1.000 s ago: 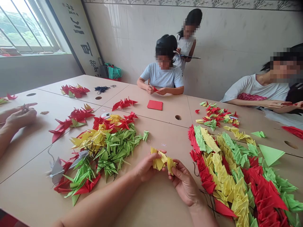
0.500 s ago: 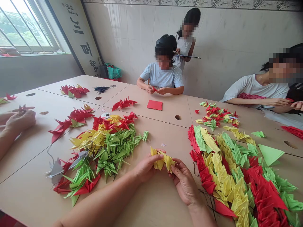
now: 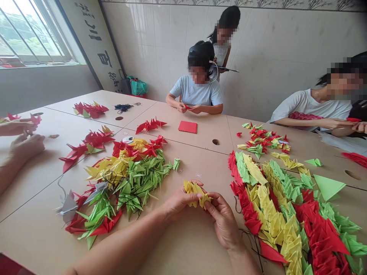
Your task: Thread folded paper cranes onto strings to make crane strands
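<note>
A short string of yellow folded paper pieces [image 3: 191, 188] is held between my two hands, just above the table [image 3: 177, 244]. My left hand [image 3: 182, 200] is closed round its left part, thumb across the front. Fingers of my right hand [image 3: 222, 215] pinch the right end of the yellow string. To the left lies a heap of folded paper cranes, with green cranes [image 3: 140, 179] and yellow cranes [image 3: 114, 166] nearest. On the right, long rows of folded paper, among them a yellow row [image 3: 268, 214] and a red row [image 3: 321, 229], run beside my right forearm.
Across the table a person in light blue [image 3: 197, 93] folds paper behind a red paper stack [image 3: 187, 126]. Another person's hands [image 3: 25, 141] work at the left edge. A person in white [image 3: 309, 109] sits at the right. Dark thread [image 3: 123, 108] lies at the back.
My left fingers have shifted slightly right over the yellow string, and the hands are a little closer together. At the left, the other person's hands have moved apart and now hold a pink-red piece.
</note>
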Tool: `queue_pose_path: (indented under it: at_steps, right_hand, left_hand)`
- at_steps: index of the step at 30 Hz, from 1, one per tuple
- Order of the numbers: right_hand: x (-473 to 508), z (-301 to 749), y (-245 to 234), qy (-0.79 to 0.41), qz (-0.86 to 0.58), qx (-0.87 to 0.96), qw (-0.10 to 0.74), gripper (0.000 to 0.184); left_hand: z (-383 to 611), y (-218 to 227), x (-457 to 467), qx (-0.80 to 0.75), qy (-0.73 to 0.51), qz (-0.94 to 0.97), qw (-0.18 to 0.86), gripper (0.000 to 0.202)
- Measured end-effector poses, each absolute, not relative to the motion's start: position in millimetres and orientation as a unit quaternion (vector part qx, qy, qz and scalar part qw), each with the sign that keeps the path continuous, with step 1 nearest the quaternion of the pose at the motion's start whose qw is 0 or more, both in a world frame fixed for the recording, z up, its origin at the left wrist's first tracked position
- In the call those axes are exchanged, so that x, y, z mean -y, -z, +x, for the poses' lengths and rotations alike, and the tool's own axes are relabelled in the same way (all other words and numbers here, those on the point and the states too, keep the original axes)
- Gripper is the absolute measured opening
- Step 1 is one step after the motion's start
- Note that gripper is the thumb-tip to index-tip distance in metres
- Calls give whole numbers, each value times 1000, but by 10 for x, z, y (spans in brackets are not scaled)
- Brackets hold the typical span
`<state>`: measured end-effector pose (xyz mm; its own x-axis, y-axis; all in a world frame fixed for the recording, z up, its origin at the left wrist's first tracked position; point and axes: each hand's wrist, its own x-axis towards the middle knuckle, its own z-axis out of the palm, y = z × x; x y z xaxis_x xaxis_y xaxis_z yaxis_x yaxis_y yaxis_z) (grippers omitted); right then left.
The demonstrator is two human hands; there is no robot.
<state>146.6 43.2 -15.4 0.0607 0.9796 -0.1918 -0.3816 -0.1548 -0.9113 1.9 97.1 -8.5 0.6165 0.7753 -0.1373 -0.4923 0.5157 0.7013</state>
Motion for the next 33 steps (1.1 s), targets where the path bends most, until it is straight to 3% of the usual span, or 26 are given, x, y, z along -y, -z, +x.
queue_pose_path:
  at_steps: [16,33]
  right_hand:
    - [-426,1470,92,-642,-446,266,564,28]
    - [-406,1427,123,-548,-485,418,538,30]
  left_hand:
    - [12,59,-967,-267,-368,313,834,38]
    - [44,44,-975,-335,-377,243,829,40]
